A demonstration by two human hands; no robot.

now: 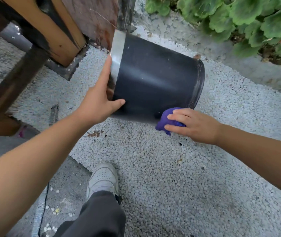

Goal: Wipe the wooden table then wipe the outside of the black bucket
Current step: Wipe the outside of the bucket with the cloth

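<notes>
The black bucket (155, 77) is tipped on its side over the gravel, its silver-banded rim to the left and its scuffed base to the right. My left hand (98, 101) grips the rim, thumb on the outer wall and fingers over the edge. My right hand (192, 124) holds a bunched purple cloth (169, 117) and presses it against the bucket's lower wall near the base. Part of the wooden table (50, 28) shows at the upper left, close to the bucket's rim.
White gravel (153, 159) covers the ground. My white shoe (103, 177) and dark trouser leg stand below the bucket. Green leafy plants (247, 19) fill the upper right behind a concrete strip. A dark table leg (16, 82) slants at left.
</notes>
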